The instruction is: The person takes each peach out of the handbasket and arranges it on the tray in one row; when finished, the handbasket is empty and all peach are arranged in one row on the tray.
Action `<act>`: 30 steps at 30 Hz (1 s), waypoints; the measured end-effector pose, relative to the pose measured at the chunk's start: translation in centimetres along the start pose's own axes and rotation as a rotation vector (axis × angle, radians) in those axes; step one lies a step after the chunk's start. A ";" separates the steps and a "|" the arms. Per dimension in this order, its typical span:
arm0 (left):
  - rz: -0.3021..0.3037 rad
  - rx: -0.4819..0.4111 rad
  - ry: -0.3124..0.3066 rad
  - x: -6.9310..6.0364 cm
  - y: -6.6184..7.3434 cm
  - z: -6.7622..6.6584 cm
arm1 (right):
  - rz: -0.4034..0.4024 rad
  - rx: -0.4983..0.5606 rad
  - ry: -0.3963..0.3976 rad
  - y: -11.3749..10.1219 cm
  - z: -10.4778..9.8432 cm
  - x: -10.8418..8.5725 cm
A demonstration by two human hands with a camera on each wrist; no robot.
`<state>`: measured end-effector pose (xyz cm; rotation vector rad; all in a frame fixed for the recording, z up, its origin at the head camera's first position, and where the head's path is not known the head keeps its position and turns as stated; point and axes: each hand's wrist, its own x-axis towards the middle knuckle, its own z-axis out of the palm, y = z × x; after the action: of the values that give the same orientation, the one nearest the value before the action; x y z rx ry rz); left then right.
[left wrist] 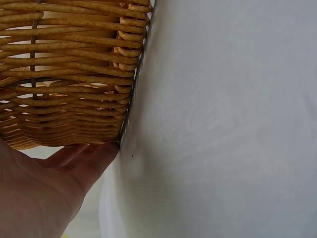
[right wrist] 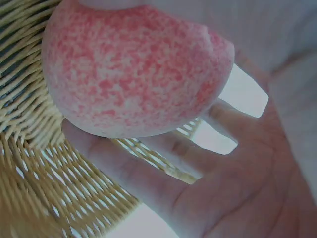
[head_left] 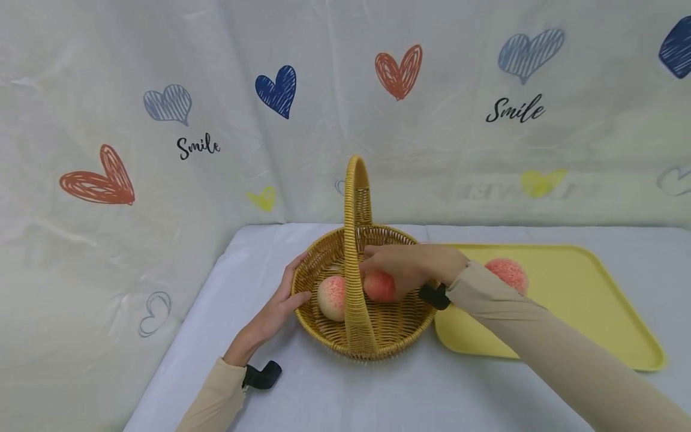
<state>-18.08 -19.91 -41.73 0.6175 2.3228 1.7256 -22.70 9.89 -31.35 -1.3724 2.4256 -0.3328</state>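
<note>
A round wicker basket [head_left: 396, 348] with a tall arched handle [head_left: 352, 252] stands on the table. My left hand [head_left: 276, 312] grips its left side, thumb over the rim and fingers outside; in the left wrist view they touch the woven wall [left wrist: 69, 74] near its base. Inside the basket, right of the handle, my right hand [head_left: 410, 264] holds a pink-red peach [head_left: 379, 287]. The right wrist view shows fingers [right wrist: 143, 181] around this speckled peach [right wrist: 133, 79], over the weave. A second, paler peach [head_left: 330, 298] lies in the basket's left part, partly behind the handle.
A yellow tray [head_left: 588, 306] lies right of the basket, and my right forearm crosses over it. Another pink peach [head_left: 508, 273] rests on the tray, partly hidden by the sleeve. Behind the white-covered table hangs a cloth [head_left: 324, 36] printed with hearts.
</note>
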 end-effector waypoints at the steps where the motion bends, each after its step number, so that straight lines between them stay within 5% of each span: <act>1: -0.002 0.002 0.000 0.0 0.0 0.0 | -0.016 0.009 0.023 -0.1 0.0 -0.5; 8: -0.003 0.002 -0.001 0.1 -0.1 0.0 | -0.061 0.104 0.226 -0.9 -1.7 -6.8; 16: -0.009 0.009 0.000 0.0 -0.1 0.1 | 0.033 0.054 0.448 0.2 -3.5 -16.7; 21: -0.019 0.005 0.000 -0.2 -0.1 0.0 | 0.138 0.032 0.525 3.4 -1.1 -20.8; 30: -0.013 0.009 -0.006 0.1 0.0 0.1 | 0.354 0.173 0.609 9.1 4.2 -26.4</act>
<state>-18.10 -19.79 -41.80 0.6075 2.3261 1.7068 -15.47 37.05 -33.94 -0.8186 2.9596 -0.9527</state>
